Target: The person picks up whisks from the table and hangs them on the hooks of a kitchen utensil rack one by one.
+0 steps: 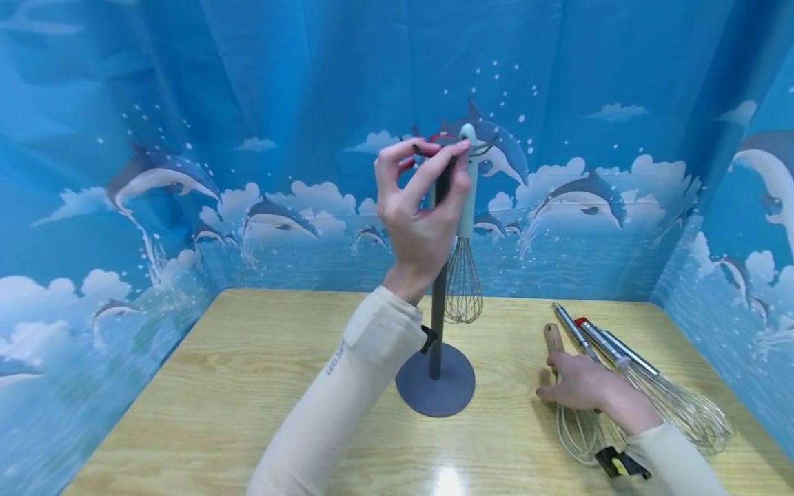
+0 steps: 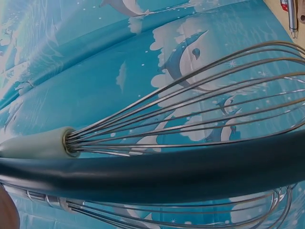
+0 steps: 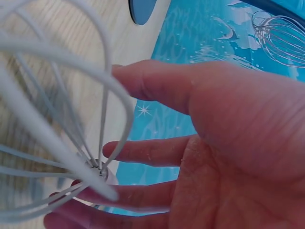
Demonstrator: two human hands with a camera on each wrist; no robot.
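One pale green whisk is hung upright, wires down, from a hook at the top of a dark stand, whose round base is set on a wooden table. Beyond the pole, in the left wrist view, a second whisk with a silvery neck is partly hidden. The left hand is held up at the top of the stand, just in front of the green handle; its fingers are bent and set apart about the hooks, and whether anything is clamped by them cannot be told

At the right of the table, a wooden-handled whisk is laid flat, and the right hand is lowered over it. In the right wrist view its fingers are spread, with the thumb well apart from the others and the fingertips brought near the neck of that whisk; whether it is touched cannot be told. Just beside it a slim silver handle is seen, next to a red-ended whisk and another silver whisk, their wires overlapped. Long pale sleeves are worn, and the table is backed by a blue dolphin curtain
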